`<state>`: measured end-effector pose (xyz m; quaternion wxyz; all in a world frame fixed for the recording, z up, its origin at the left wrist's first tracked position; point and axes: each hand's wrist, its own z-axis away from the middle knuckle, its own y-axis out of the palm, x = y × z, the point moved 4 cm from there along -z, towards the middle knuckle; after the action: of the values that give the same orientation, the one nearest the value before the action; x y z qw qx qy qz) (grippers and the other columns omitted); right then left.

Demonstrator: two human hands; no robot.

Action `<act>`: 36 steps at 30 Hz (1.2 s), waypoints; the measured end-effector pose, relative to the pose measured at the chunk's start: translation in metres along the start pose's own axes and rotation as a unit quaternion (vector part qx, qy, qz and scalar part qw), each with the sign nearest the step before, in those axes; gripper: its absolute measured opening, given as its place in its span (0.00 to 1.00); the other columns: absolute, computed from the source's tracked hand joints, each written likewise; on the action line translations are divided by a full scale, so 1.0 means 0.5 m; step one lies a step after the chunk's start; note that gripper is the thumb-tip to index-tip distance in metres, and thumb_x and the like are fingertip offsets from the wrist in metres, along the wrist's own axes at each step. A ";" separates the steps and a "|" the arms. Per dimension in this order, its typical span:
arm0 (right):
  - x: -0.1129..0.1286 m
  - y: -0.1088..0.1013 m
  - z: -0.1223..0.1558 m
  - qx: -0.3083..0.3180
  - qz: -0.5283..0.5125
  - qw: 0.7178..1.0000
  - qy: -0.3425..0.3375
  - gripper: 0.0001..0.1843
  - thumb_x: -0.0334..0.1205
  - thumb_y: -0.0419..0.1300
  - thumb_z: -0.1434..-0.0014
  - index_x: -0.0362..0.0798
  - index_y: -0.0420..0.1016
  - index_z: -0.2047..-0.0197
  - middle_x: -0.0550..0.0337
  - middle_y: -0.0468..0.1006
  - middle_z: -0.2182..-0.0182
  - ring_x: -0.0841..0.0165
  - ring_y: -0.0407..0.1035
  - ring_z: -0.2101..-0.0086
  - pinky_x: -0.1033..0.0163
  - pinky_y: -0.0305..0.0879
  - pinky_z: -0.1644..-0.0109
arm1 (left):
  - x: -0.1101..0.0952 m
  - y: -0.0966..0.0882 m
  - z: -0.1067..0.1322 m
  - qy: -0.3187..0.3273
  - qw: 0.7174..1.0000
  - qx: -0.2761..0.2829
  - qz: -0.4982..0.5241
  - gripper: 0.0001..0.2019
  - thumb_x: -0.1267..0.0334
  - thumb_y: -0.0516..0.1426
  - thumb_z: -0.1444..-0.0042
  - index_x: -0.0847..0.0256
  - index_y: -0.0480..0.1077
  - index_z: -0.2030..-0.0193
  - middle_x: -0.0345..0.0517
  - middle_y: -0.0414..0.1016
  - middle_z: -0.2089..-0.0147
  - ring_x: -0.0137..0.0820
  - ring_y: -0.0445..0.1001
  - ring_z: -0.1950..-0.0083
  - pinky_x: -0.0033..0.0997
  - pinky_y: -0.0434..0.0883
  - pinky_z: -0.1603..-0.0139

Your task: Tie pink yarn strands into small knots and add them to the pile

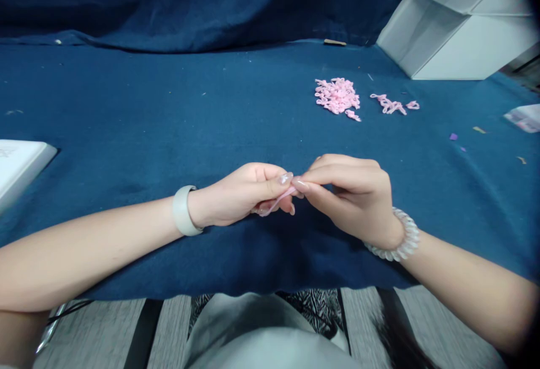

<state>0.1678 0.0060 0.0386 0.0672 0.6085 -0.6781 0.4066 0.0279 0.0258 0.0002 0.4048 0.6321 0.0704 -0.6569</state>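
Note:
A thin pink cord (277, 203) is pinched between my two hands above the front part of the blue cloth. My left hand (248, 192) grips it between thumb and fingers, and a strand hangs below the thumb. From the other side, the thumb and forefinger of my right hand (352, 194) close on the same cord, fingertips touching those of my left. Beyond my hands lies a pile of small pink knotted loops (337, 96). To its right is a smaller group of similar loops (392, 104).
Blue cloth (169, 110) covers the table and hangs behind it. A white box-like stand (464, 31) is at the back right, a white object (23, 166) at the left edge. Small scraps (453, 136) and a plastic packet (525, 117) lie at the right.

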 end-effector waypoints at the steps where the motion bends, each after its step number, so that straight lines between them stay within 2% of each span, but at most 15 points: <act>1: -0.001 -0.001 -0.001 -0.008 0.002 1.000 0.003 0.07 0.25 0.61 0.45 0.47 0.75 0.69 0.62 0.76 0.75 0.75 0.69 0.74 0.69 0.65 0.70 | -0.001 0.000 0.000 -0.003 1.000 0.003 0.005 0.16 0.56 0.59 0.43 0.68 0.68 0.73 0.40 0.66 0.80 0.18 0.57 0.81 0.17 0.55 0.80; 7: -0.005 -0.013 -0.006 -0.059 0.042 0.997 0.041 0.08 0.27 0.61 0.45 0.47 0.75 0.74 0.63 0.76 0.79 0.75 0.67 0.77 0.68 0.65 0.73 | -0.004 -0.002 0.000 -0.041 0.999 -0.014 -0.004 0.13 0.57 0.63 0.48 0.68 0.74 0.66 0.41 0.69 0.77 0.20 0.65 0.77 0.17 0.64 0.77; 12: -0.001 -0.019 -0.008 -0.061 0.032 0.997 0.036 0.08 0.27 0.62 0.46 0.46 0.75 0.74 0.62 0.76 0.79 0.74 0.68 0.77 0.68 0.66 0.73 | -0.009 -0.004 0.000 -0.066 0.995 0.011 -0.078 0.05 0.65 0.63 0.49 0.66 0.75 0.71 0.43 0.75 0.66 0.21 0.71 0.71 0.21 0.71 0.69; 16: 0.001 -0.019 -0.005 -0.048 0.020 0.998 0.023 0.07 0.27 0.61 0.46 0.46 0.76 0.72 0.61 0.76 0.78 0.75 0.68 0.76 0.68 0.66 0.72 | -0.029 -0.008 0.002 -0.020 0.984 0.012 -0.174 0.03 0.69 0.61 0.48 0.65 0.75 0.71 0.44 0.76 0.61 0.23 0.73 0.64 0.21 0.72 0.63; 20: 0.004 -0.023 -0.006 -0.058 0.027 0.997 0.037 0.08 0.27 0.61 0.45 0.48 0.76 0.73 0.62 0.76 0.78 0.74 0.69 0.76 0.67 0.67 0.72 | -0.045 -0.006 0.007 0.017 0.970 0.018 -0.241 0.08 0.63 0.60 0.45 0.66 0.74 0.69 0.47 0.77 0.62 0.24 0.73 0.65 0.23 0.70 0.61; 23: 0.008 -0.027 -0.009 -0.082 0.039 0.995 0.042 0.08 0.29 0.61 0.45 0.48 0.75 0.74 0.62 0.76 0.79 0.73 0.69 0.77 0.67 0.67 0.73 | -0.046 -0.003 0.008 0.018 0.974 0.011 -0.225 0.08 0.62 0.59 0.43 0.66 0.73 0.68 0.48 0.79 0.62 0.24 0.75 0.64 0.22 0.70 0.62; 26: 0.009 -0.029 -0.011 -0.099 0.051 0.993 0.044 0.09 0.29 0.61 0.46 0.48 0.75 0.75 0.61 0.76 0.78 0.72 0.69 0.77 0.66 0.67 0.74 | -0.045 0.002 0.009 0.021 0.970 0.004 -0.243 0.07 0.64 0.57 0.41 0.65 0.73 0.66 0.44 0.78 0.70 0.25 0.76 0.66 0.22 0.70 0.62; 28: 0.006 -0.030 -0.011 -0.109 0.057 0.991 0.049 0.09 0.28 0.61 0.45 0.48 0.75 0.75 0.61 0.77 0.78 0.72 0.68 0.77 0.66 0.66 0.74 | -0.047 0.003 0.011 0.040 0.952 -0.015 -0.304 0.07 0.65 0.56 0.41 0.64 0.76 0.62 0.42 0.78 0.71 0.25 0.77 0.67 0.22 0.70 0.61; 30: 0.000 -0.032 -0.009 -0.126 0.057 0.989 0.058 0.09 0.29 0.61 0.45 0.47 0.76 0.75 0.61 0.76 0.78 0.72 0.68 0.77 0.65 0.65 0.73 | -0.053 0.003 0.014 0.079 0.918 -0.036 -0.387 0.09 0.65 0.56 0.41 0.62 0.77 0.59 0.41 0.79 0.68 0.25 0.76 0.65 0.21 0.70 0.60; 34: -0.019 -0.039 -0.003 -0.164 0.038 0.981 0.097 0.08 0.31 0.62 0.45 0.47 0.76 0.75 0.62 0.74 0.80 0.72 0.67 0.77 0.65 0.64 0.73 | -0.061 0.010 0.023 0.191 0.818 -0.046 -0.541 0.10 0.65 0.55 0.39 0.61 0.77 0.57 0.42 0.78 0.64 0.25 0.75 0.63 0.22 0.68 0.58; 36: -0.027 -0.040 -0.001 -0.174 0.024 0.977 0.118 0.07 0.32 0.62 0.45 0.46 0.76 0.75 0.62 0.73 0.80 0.73 0.66 0.78 0.66 0.64 0.73 | -0.060 0.009 0.027 0.223 0.770 -0.066 -0.594 0.10 0.65 0.53 0.38 0.61 0.75 0.55 0.42 0.78 0.63 0.26 0.75 0.62 0.22 0.68 0.59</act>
<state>0.1885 0.0182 0.0403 0.2421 0.5190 -0.7401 0.3526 0.0165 0.0277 0.0313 -0.0526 0.5644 0.5637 -0.6008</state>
